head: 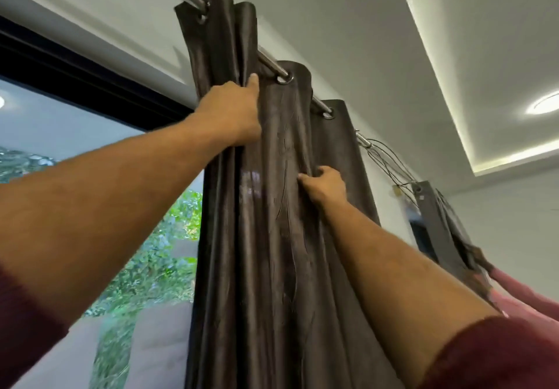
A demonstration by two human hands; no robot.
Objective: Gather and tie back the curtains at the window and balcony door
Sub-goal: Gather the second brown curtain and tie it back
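While the left hand (233, 107) grips the upper folds of the dark curtain (272, 237) bunched on its rod (272, 66), the right hand (325, 187) pinches a pleat; even, stacked folds should tie neatly.

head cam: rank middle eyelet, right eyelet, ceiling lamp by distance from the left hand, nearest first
From the left hand:
1. Middle eyelet, just right of the fingertips, on the rod.
2. Right eyelet, further down the rod.
3. Ceiling lamp, far right.
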